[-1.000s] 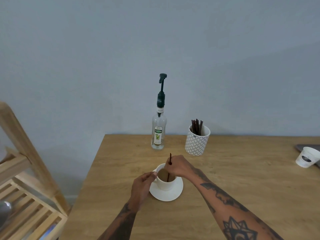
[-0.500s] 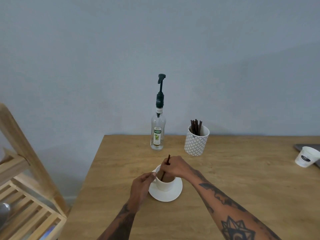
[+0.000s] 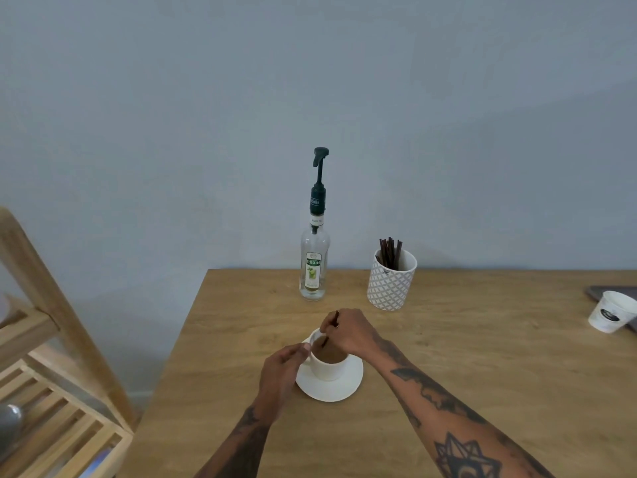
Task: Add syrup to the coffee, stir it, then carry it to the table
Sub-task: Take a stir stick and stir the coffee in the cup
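Observation:
A white cup (image 3: pixel 327 369) of brown coffee stands on a white saucer (image 3: pixel 348 384) near the front left of the wooden table (image 3: pixel 465 357). My right hand (image 3: pixel 350 331) pinches a thin dark stir stick (image 3: pixel 330 327) whose lower end dips into the coffee at the cup's left side. My left hand (image 3: pixel 281 372) grips the cup at its left side, by the handle. A clear syrup bottle (image 3: pixel 314 260) with a dark green pump stands upright behind the cup near the wall.
A patterned white holder (image 3: pixel 391 282) with several dark stir sticks stands right of the bottle. A paper cup (image 3: pixel 612 315) sits at the table's right edge beside a dark flat object. A wooden slatted rack (image 3: pixel 51 391) stands left of the table.
The stir stick has swung from the cup's middle toward its left side, tilting more. My right hand shifted slightly with it. My left hand stays on the cup.

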